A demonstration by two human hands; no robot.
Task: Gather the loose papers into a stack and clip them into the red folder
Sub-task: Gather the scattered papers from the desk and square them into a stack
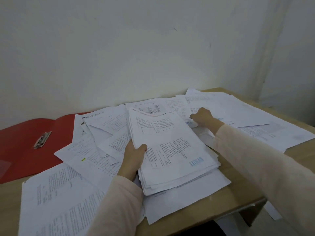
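Note:
A thick stack of printed papers (170,150) is held above the table's middle, with my left hand (133,159) gripping its left edge, thumb on top. My right hand (202,117) reaches to the far right and pinches the edge of a loose sheet (226,113) lying there. The red folder (22,145) lies open and flat at the far left, its metal clip (42,139) bare and partly overlapped by papers at its right edge. More loose sheets (68,193) cover the table all around.
The wooden table (242,193) stands against a white wall, with its front right corner near me. Some sheets overhang the front edge. A few papers lie on the floor (272,212) at the lower right.

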